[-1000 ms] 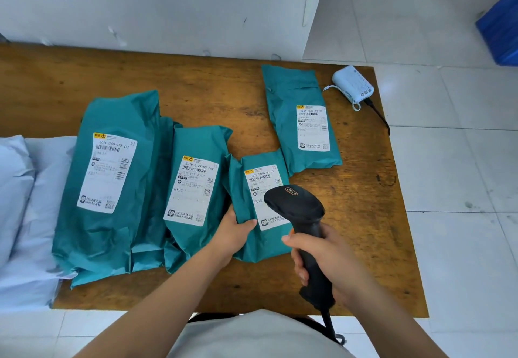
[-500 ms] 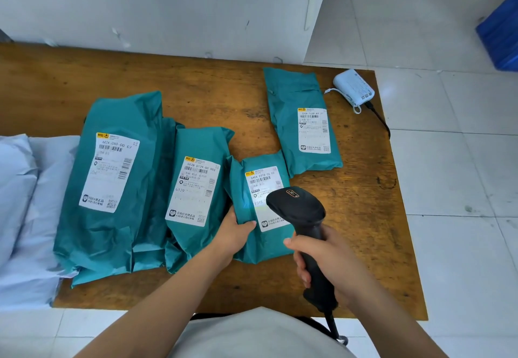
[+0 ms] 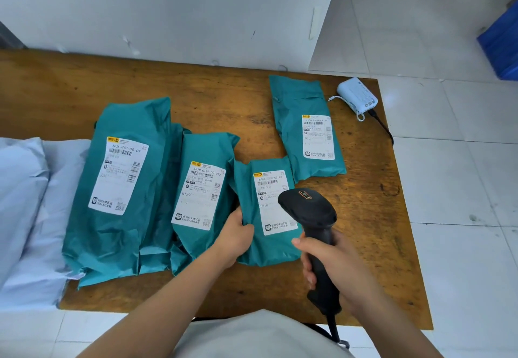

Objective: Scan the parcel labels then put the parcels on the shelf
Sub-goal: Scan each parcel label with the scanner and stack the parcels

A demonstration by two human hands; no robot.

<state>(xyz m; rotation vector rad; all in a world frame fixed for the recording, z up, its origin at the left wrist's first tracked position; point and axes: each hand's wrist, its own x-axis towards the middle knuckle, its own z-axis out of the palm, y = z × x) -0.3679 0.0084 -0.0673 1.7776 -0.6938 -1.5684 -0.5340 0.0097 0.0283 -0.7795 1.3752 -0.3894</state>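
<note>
your right hand (image 3: 336, 262) is wrapped around the scanner (image 3: 311, 217); your left hand (image 3: 234, 238) pinches the small parcel (image 3: 252, 189) by its left edge, flat on the table (image 3: 364, 217). the scanner head covers part of its label (image 3: 270, 203), so it may misread, or catch the neighbour (image 3: 201, 189) touching its left side.

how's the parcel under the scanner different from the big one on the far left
The small parcel is shorter and narrower than the big parcel. The left hand grips the small one, with the scanner over its label; the big one lies untouched. Both are teal bags with white labels.
</note>
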